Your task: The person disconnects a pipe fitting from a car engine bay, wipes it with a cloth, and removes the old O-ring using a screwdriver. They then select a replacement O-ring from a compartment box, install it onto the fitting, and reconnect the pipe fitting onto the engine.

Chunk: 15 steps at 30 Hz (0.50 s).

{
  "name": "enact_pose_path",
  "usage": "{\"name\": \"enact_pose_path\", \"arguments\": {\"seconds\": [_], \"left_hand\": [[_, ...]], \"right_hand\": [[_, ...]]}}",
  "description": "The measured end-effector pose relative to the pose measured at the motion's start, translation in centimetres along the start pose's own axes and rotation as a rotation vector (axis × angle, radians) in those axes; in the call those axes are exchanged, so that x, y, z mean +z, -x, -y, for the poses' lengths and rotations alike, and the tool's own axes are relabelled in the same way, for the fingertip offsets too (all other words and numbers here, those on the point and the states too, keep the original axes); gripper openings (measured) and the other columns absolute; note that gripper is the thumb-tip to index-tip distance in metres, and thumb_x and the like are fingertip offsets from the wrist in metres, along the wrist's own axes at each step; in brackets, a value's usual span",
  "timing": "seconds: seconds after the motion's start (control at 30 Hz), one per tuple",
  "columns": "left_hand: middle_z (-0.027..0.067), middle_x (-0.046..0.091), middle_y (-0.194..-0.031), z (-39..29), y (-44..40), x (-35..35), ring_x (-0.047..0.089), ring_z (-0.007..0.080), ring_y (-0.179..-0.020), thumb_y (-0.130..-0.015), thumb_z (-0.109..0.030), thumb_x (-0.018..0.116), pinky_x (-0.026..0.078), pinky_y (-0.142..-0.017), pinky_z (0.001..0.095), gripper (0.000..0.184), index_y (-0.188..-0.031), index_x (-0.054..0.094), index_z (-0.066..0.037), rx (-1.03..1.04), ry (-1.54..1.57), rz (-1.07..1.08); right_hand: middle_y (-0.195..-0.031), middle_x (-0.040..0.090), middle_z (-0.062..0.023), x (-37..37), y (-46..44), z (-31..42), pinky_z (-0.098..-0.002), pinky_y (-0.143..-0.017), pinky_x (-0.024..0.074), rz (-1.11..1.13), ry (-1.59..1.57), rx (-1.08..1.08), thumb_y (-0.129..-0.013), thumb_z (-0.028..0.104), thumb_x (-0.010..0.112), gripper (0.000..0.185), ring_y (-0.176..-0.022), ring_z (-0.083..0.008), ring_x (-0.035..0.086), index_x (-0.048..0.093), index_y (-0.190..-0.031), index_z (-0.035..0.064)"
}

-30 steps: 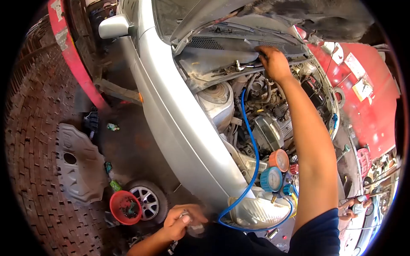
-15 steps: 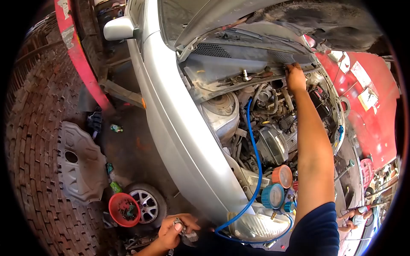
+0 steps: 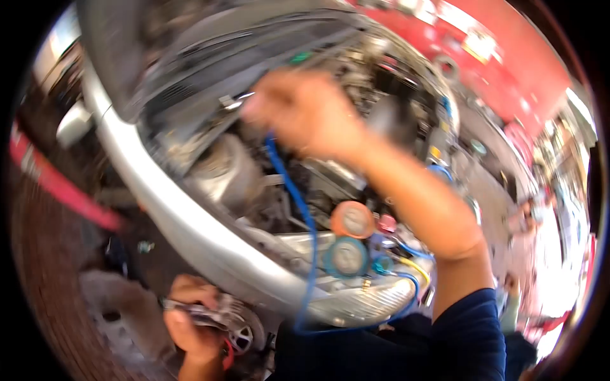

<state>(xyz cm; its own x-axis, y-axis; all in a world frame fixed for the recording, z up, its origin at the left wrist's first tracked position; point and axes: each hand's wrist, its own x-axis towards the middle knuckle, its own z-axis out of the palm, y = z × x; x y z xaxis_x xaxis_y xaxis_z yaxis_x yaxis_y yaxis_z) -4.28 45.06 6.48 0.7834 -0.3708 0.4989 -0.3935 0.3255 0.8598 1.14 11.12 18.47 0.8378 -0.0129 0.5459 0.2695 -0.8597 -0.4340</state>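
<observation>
Head view: right hand (image 3: 311,120) was over the engine bay, badly blurred. Its fingers looked partly curled; couldn't tell if they held anything. Left hand (image 3: 194,317) was low, outboard of the silver fender (image 3: 197,228), fingers closed around a grey metal part (image 3: 213,314), thumb on the near side.

Around the right fingers: a shiny tool (image 3: 232,101), probably a socket piece, lay just beside the tips, toward the windshield side. Blue hose (image 3: 295,197) started just below the hand and ran down past the orange gauge (image 3: 352,220) and teal gauge (image 3: 347,257), then looped by the headlight (image 3: 362,303). Gauges sat below the palm, forearm passing to their right. Strut tower (image 3: 225,168) was below and left of the fingertips. Raised hood (image 3: 114,51) hung up and left of them, well apart.

Around the left fingers: wheel (image 3: 248,333) just beyond the part, partly hidden by it; moulded panel (image 3: 124,317) out to the left.

Edges: fender ran diagonally between both hands. Open room for the right hand was above the bay; hose and gauges crowded its lower side. Left hand had its room on the panel side, the fender edge bounding it above.
</observation>
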Motion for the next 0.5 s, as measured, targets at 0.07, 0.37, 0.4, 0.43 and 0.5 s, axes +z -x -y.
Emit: {"name": "enact_pose_path", "arguments": {"seconds": [0.07,0.37,0.4,0.43,0.5], "left_hand": [[0.0064,0.047,-0.093,-0.8,-4.0,2.5,0.050,0.0178,-0.086,-0.115,-0.046,0.036,0.043,-0.078,0.0366,0.054,-0.106,0.062,0.001,0.109,-0.024,0.066],[0.0180,0.061,-0.112,-4.3,-11.0,20.3,0.061,0.0245,-0.091,-0.109,-0.021,0.063,0.052,-0.079,0.0356,0.039,-0.134,0.072,0.008,0.479,-0.214,0.955],[0.0167,0.060,-0.110,-4.0,-11.1,22.3,0.059,0.0248,-0.088,-0.107,-0.018,0.064,0.051,-0.078,0.0361,0.037,-0.135,0.073,0.005,0.509,-0.226,1.006],[0.0142,0.059,-0.104,-3.9,-11.0,24.5,0.058,0.0242,-0.089,-0.109,-0.021,0.060,0.049,-0.079,0.0362,0.037,-0.132,0.074,0.003,0.534,-0.278,1.003],[0.0111,0.057,-0.096,-3.0,-11.8,28.4,0.057,0.0231,-0.088,-0.111,-0.023,0.056,0.047,-0.080,0.0363,0.038,-0.131,0.076,0.001,0.543,-0.325,1.053]], "right_hand": [[-0.112,0.075,-0.0163,0.5,6.2,4.2,-0.0424,-0.090,0.0593,0.136,-0.370,-0.136,-0.094,0.044,0.081,0.055,-0.102,-0.0315,0.076,0.068,-0.130,0.0045],[-0.098,0.074,-0.0169,-5.3,24.5,4.8,-0.0344,-0.076,0.0594,-0.516,-0.596,0.325,-0.088,0.003,0.073,0.040,-0.086,-0.0215,0.076,0.066,-0.127,0.0003],[-0.101,0.074,-0.0114,-5.5,26.2,4.0,-0.0319,-0.077,0.0578,-0.569,-0.679,0.357,-0.090,0.001,0.071,0.033,-0.089,-0.0148,0.072,0.067,-0.123,0.0003],[-0.102,0.074,-0.0086,-6.3,27.7,3.7,-0.0308,-0.077,0.0567,-0.631,-0.721,0.368,-0.093,0.001,0.070,0.028,-0.091,-0.0125,0.070,0.067,-0.120,0.0005],[-0.104,0.074,-0.0045,-7.4,30.1,2.5,-0.0286,-0.078,0.0552,-0.748,-0.762,0.403,-0.098,0.003,0.070,0.019,-0.093,-0.0094,0.067,0.067,-0.116,0.0012]]}}
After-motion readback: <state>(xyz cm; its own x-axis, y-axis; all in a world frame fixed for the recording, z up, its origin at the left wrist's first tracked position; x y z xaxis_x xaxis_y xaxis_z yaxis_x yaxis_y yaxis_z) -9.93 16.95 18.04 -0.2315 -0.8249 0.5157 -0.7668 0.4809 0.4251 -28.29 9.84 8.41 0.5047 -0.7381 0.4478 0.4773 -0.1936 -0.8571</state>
